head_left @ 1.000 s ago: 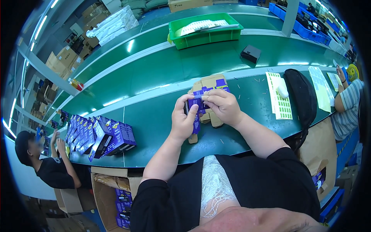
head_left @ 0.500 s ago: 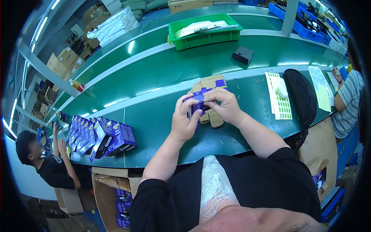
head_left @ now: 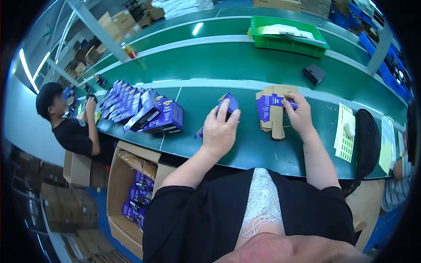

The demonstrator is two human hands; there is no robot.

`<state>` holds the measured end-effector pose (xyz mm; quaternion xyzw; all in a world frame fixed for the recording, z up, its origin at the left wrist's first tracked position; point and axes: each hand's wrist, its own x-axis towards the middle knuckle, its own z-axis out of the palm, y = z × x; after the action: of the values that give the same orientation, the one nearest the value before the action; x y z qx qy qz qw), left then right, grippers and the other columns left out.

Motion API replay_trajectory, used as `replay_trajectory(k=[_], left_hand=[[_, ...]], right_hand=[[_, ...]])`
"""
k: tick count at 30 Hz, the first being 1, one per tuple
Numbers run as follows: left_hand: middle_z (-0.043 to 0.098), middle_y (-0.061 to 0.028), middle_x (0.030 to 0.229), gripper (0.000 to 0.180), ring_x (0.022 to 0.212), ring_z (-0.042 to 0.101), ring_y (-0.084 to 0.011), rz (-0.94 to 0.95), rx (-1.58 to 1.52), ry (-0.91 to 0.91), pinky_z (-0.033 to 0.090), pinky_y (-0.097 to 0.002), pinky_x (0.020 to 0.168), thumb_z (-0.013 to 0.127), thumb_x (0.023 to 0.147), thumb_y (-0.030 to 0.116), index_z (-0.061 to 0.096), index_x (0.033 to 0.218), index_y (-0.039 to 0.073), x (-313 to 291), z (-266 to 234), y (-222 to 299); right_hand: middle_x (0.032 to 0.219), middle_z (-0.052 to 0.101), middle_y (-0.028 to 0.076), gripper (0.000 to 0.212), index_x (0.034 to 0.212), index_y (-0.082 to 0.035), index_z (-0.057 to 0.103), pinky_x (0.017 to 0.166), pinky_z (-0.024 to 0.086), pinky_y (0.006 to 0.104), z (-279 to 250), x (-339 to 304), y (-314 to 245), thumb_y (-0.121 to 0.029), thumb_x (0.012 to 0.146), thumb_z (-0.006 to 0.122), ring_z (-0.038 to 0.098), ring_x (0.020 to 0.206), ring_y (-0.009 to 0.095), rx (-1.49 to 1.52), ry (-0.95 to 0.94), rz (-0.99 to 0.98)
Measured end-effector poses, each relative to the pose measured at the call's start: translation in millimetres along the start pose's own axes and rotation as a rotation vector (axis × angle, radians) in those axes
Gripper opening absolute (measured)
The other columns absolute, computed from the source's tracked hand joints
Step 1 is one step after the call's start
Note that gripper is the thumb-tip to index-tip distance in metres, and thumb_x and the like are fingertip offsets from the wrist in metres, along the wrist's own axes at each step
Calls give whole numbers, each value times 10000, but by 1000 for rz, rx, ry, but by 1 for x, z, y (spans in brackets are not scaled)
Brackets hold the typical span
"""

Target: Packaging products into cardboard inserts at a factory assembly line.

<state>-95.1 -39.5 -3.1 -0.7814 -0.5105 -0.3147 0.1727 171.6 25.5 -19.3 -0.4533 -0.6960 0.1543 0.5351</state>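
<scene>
Purple boxes [head_left: 144, 109] — flat carton blanks [head_left: 272, 109]

Between my left grip [head_left: 220, 131] and my right grip [head_left: 299, 115] the green tabletop [head_left: 245, 144] lies bare, so I could pass there. To my left, the row of folded purple boxes [head_left: 144, 111] blocks the way. The flat carton stack [head_left: 272, 109] sits under my right fingers. Further right, the white sheet [head_left: 344, 133] and black pouch [head_left: 367, 140] crowd the edge.
</scene>
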Motion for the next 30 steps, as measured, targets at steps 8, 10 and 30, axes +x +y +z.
replay_trajectory(k=[8,10,30], left_hand=[[465,-201,1334,281,1220,451,-423,-91,170,-180,328,-600,1033,648,787,107,591,1061,109,-59,-16,-47],[464,-205,1337,243,1278,405,-433,-108,148,-218,272,-639,1060,619,798,95,588,1039,84,-62,-21,-50],[506,-160,1299,330,1352,345,-396,28,-308,-156,251,-513,1126,669,798,170,586,1106,88,56,36,30]], right_hand=[[942,637,87,160,1000,-8,646,718,472,285,1,0,-3,-19,841,625,586,784,216,-78,-120,12],[947,639,88,147,984,1,643,736,471,283,1,0,-3,-5,838,625,588,800,216,-94,-148,75],[1379,476,128,473,1262,-45,557,1087,315,413,8,0,17,-300,869,630,371,1335,301,-803,-382,71]])
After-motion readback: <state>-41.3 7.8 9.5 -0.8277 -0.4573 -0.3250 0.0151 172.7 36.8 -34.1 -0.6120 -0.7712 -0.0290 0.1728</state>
